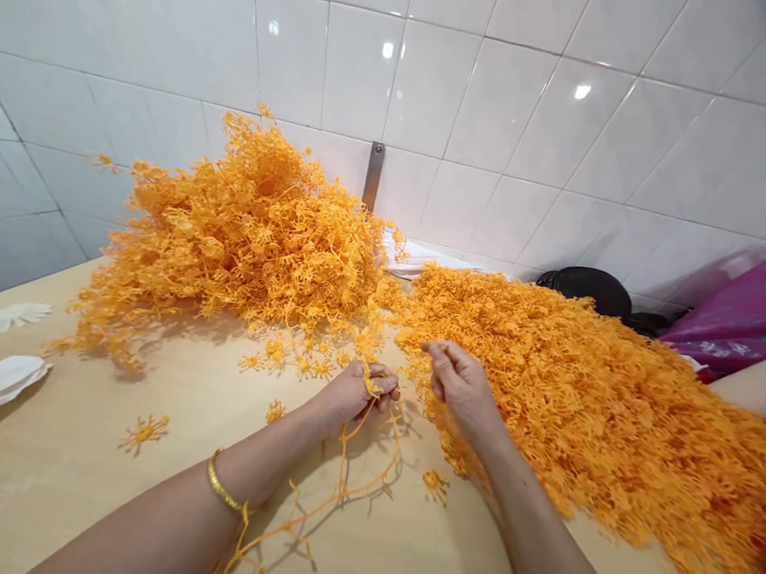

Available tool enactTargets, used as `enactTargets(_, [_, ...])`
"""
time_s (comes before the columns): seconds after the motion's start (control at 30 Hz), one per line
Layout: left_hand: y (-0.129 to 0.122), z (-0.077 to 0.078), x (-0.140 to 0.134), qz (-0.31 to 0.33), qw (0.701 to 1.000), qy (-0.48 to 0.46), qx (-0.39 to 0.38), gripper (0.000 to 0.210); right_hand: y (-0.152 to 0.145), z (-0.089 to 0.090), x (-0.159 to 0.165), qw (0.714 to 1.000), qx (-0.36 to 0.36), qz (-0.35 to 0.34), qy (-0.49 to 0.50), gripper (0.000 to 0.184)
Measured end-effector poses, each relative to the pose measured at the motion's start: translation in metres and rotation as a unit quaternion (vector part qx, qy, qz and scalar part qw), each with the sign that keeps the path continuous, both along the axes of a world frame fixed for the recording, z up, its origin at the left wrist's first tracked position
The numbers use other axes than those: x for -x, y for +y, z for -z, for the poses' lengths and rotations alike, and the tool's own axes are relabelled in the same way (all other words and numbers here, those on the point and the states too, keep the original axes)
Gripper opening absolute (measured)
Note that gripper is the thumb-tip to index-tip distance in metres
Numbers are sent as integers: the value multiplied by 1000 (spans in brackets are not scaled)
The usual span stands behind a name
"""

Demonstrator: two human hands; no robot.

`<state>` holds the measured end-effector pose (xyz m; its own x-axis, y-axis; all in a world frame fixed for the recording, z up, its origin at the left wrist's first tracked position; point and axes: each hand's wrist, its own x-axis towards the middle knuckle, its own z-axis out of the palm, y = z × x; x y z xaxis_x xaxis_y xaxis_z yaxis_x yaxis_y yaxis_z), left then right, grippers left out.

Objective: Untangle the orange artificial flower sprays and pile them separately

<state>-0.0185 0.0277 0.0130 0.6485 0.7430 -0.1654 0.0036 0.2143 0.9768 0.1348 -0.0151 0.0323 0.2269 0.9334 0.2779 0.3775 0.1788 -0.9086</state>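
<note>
Heap beside right hand, fingers pressed together; left hand, fingers pinching stem; taller pile beyond.

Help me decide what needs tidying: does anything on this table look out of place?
Yes, slightly: a splayed orange sprig left of the left hand and another sprig below the right hand in the picture lie loose on the table. They look stray because most such pieces are heaped together.

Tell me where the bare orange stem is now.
In the head view, the stem runs from the left hand, near centre, down to the bottom edge left of centre, passing close to the bangle.
</note>
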Motion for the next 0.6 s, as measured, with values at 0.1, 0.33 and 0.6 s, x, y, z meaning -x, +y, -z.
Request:
enactTargets(0.1, [-3, -2, -1, 2, 1000, -15, -10, 20, -1, 3, 11, 993, 18, -77, -91, 27])
enactTargets(0.33, [-5, -6, 2, 24, 999, -34, -12, 22, 5, 4, 11, 988, -22, 88, -128, 35])
enactTargets(0.6, [-1, -1, 7, 82, 996, -25, 4, 23, 4, 6, -20, 980, 17, 195, -25, 20])
